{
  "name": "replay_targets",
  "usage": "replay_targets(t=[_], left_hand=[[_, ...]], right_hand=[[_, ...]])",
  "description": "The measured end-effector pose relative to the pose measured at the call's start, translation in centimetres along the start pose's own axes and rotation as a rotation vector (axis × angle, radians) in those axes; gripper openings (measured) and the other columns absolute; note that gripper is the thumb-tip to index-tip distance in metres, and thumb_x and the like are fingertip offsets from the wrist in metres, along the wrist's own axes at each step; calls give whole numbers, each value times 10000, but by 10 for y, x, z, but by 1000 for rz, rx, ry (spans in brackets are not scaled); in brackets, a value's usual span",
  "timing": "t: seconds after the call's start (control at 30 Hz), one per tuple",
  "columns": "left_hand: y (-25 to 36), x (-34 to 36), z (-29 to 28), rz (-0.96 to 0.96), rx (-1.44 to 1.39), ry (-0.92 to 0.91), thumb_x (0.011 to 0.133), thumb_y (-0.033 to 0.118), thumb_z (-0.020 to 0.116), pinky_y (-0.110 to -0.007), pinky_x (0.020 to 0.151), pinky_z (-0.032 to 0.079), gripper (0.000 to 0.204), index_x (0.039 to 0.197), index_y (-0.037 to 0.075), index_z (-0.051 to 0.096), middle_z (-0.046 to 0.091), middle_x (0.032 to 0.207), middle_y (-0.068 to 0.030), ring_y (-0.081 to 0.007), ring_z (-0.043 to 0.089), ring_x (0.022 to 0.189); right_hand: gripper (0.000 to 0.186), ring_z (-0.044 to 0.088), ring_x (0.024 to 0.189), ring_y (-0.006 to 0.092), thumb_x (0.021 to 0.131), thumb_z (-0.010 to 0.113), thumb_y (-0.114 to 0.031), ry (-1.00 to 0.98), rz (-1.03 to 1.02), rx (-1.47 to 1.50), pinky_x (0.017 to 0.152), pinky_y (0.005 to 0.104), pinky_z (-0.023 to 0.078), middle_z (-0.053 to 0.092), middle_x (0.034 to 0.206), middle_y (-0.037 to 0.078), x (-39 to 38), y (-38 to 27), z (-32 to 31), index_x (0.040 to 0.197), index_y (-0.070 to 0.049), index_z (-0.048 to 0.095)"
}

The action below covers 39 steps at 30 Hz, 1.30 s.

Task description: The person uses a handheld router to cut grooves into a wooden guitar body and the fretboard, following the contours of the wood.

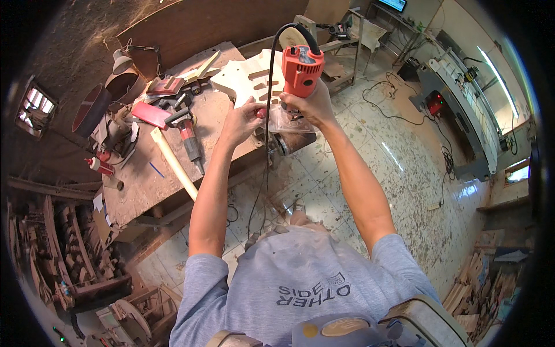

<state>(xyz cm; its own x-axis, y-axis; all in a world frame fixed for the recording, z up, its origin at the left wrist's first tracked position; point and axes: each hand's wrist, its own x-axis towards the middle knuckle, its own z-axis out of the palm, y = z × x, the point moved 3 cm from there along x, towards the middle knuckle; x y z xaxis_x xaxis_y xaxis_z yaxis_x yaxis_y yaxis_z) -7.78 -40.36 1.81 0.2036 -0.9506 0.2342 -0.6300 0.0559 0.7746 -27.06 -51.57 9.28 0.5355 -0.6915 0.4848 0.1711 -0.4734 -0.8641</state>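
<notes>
We see both bare arms stretched forward from grey short sleeves, the left forearm rising almost straight and the right slanting inward, so that the hands come close together beyond the near edge of the dusty wooden table [130,199]. The right hand [318,110] has its fingers clamped around the lower body of an orange-red power tool with a black cord [302,75], its thumb lying across the near side. The left hand [238,124], bent inward at the wrist, has its fingers closed on a small round red knob [262,113] beside the tool's clear plastic base [282,121]. We find the tool upright at the near right side of a pale, slotted wooden board [245,75]; whether its base touches the board we cannot tell. Left of the hands, on the table, lie a red-and-grey angle grinder [189,139] and a long, pale, curved wooden handle [172,161].
</notes>
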Motion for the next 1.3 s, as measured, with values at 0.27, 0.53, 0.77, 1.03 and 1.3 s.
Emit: replay_targets(t=[0.27, 0.53, 0.77, 1.03, 1.3], left_hand=[[-1, 0, 2, 5, -20, -5, 847, 1, 719, -376, 1109, 479, 456, 1301, 34, 711, 696, 1293, -298, -250, 505, 1464], [-3, 0, 6, 43, 42, 12, 836, 31, 756, -372, 1162, 414, 429, 1264, 59, 738, 755, 1205, -224, -258, 412, 1526], [-6, -1, 3, -7, -80, 36, 823, 56, 759, -373, 1127, 453, 433, 1253, 100, 751, 722, 1257, -258, -285, 492, 1473], [-6, 4, 2, -25, 57, 46, 881, 100, 761, -433, 1175, 405, 408, 1287, 88, 716, 694, 1364, -188, -266, 503, 1468], [-8, 14, 0, 16, 194, 49, 894, 130, 736, -612, 1275, 85, 376, 1269, 130, 703, 764, 1223, -75, -223, 514, 1458]], right_hand=[[283, 676, 698, 102, 790, 856, -108, 30, 26, -42, 625, 285, 556, 721, 837, 29, -5, 0, -2, 985, -12, 675], [332, 671, 710, 95, 782, 873, -123, 65, 0, -72, 630, 277, 549, 716, 857, 20, -8, 5, -6, 1017, -19, 664], [331, 669, 715, 97, 780, 876, -129, 35, 3, -27, 636, 278, 550, 717, 862, 19, -6, 3, -2, 1015, -23, 669], [341, 671, 729, 105, 788, 877, -130, 0, 10, 4, 640, 285, 557, 708, 874, 27, 1, 7, -1, 1030, -20, 663], [509, 703, 835, 123, 739, 929, -269, 42, 69, 23, 743, 295, 572, 743, 944, 32, 13, 23, -1, 1104, -40, 659]])
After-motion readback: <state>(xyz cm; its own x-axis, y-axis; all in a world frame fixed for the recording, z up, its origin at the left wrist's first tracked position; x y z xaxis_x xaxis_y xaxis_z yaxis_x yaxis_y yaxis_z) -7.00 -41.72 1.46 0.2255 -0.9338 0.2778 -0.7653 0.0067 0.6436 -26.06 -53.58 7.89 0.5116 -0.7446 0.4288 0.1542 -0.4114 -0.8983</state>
